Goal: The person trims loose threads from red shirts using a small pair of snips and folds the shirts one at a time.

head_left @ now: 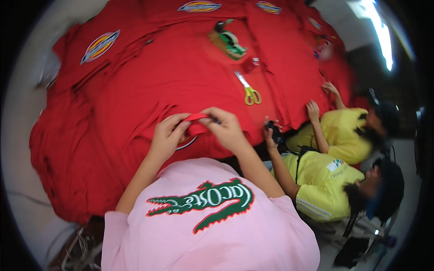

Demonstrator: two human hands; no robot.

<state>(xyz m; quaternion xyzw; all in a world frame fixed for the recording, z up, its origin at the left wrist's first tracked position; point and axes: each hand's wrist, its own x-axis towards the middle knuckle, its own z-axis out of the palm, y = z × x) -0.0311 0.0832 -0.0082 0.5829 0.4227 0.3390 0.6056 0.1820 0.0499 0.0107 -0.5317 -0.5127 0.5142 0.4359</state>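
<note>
My left hand (170,132) and my right hand (224,130) are close together in front of my chest. Between them a narrow folded edge of a red garment (197,117) is pinched by the fingers of both. Against the fingers of my right hand shows a small dark thing (216,120), mostly hidden, whose kind I cannot make out. Below the hands, part of a round printed patch peeks out on the red cloth. Scissors with yellow handles (252,96) lie on the cloth ahead and to the right, apart from my hands.
Red shirts (149,86) with oval printed patches cover the table. Farther off lie a blurred green-and-brown thing, perhaps a tape dispenser (231,45), and a small dark red box (250,65). At right sit two people in yellow shirts (323,180); the nearer one's hand holds a black object (274,132).
</note>
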